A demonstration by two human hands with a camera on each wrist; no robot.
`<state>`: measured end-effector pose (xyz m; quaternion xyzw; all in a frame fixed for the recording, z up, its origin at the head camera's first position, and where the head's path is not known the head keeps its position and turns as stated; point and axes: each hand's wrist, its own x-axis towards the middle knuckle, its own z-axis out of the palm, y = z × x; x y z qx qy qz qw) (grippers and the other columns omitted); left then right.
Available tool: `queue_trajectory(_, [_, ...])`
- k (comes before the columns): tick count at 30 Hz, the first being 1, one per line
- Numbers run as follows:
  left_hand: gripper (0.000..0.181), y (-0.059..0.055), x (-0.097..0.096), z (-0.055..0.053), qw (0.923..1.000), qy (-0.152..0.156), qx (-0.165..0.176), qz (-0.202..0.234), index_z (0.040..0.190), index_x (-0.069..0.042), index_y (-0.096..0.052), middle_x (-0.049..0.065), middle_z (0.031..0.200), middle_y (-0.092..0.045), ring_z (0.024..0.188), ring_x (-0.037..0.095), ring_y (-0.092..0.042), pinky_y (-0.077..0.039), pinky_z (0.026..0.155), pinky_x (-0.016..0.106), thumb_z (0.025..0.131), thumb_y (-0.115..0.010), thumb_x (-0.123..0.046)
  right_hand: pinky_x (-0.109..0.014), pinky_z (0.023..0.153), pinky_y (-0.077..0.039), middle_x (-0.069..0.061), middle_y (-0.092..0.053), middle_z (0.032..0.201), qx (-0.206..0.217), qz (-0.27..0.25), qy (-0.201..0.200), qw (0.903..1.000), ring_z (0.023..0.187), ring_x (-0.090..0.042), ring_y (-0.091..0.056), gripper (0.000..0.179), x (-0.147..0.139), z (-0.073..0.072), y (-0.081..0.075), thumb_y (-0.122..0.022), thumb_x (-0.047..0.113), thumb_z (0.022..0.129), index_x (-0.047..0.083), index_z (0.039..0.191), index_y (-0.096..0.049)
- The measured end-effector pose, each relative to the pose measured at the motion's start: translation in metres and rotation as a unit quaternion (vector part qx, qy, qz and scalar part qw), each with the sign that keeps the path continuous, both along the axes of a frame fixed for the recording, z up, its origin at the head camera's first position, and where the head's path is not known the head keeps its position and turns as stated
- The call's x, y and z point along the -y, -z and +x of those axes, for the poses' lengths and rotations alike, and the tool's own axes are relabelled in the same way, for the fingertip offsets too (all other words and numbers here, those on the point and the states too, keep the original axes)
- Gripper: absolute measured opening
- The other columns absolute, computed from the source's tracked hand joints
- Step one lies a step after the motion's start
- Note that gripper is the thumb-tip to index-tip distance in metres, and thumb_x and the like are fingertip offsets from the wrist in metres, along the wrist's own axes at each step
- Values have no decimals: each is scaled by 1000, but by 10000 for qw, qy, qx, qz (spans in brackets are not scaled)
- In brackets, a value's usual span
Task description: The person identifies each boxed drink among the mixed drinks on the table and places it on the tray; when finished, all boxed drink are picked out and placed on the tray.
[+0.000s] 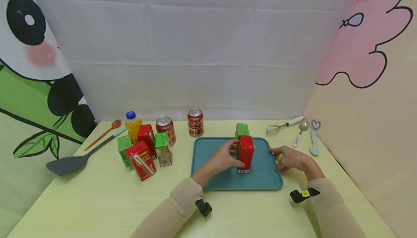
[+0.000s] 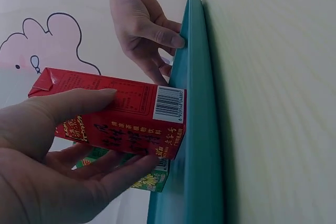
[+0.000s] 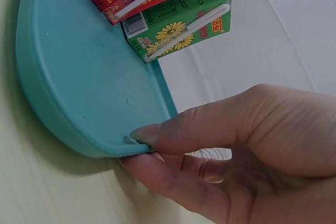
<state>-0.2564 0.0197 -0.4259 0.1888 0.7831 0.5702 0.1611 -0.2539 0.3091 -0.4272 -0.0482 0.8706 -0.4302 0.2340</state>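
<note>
My left hand (image 1: 224,156) has its thumb along one side of a red drink carton (image 1: 245,154) and its fingers along the other, holding it upright on the teal tray (image 1: 215,182). Right behind it on the tray stands a green drink carton (image 3: 181,24), printed with yellow flowers and with a wrapped straw on its side. At the tray's right edge, my right hand (image 1: 290,159) pinches the rim, thumb (image 3: 189,129) on the inside and fingers below and outside. The left wrist view shows the red carton's barcode (image 2: 169,103) end close against the tray.
Left of the tray stand red cartons (image 1: 141,160), green cartons (image 1: 163,149), an orange juice bottle (image 1: 133,126) and two cola cans (image 1: 195,123). A grey spatula (image 1: 70,164) and an orange spoon (image 1: 103,135) lie far left. A whisk (image 1: 282,126) and two small spoons (image 1: 314,144) lie back right.
</note>
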Motion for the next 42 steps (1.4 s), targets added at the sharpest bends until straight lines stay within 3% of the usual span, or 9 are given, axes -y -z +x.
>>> queue_trajectory(7, [68,8,2,-1,9981,66,12,-619,139,-4,-50,10,125,-60,113,32,-56,-52,92,47,80,-83,-2,-39,72,-61,-22,-49,117,-21,-16,-52,10000,76,-25,-64,80,0,0,0,-72,-10,77,-9,149,-36])
queue_trajectory(18, [63,11,2,0,9973,244,-61,-686,137,0,-49,12,122,-60,111,31,-59,-51,96,47,82,-80,-1,-39,72,-61,-23,-48,117,-26,-61,-165,9998,75,-25,-65,81,-1,0,0,-72,-9,78,-10,149,-34])
queue_trajectory(36, [63,11,4,-1,9971,325,-14,-684,137,-2,-48,12,123,-59,108,29,-58,-51,93,47,83,-79,-2,-40,72,-61,-21,-50,118,-3,-16,-5,10000,77,-26,-65,81,0,1,2,-72,-11,78,-8,150,-36])
queue_trajectory(42, [70,3,14,-3,9954,246,-102,-920,141,-6,-46,14,127,-59,105,26,-59,-53,90,45,82,-82,-10,-40,73,-60,-22,-49,119,5,-19,-3,10000,78,-26,-65,80,0,1,2,-72,-10,78,-8,150,-36])
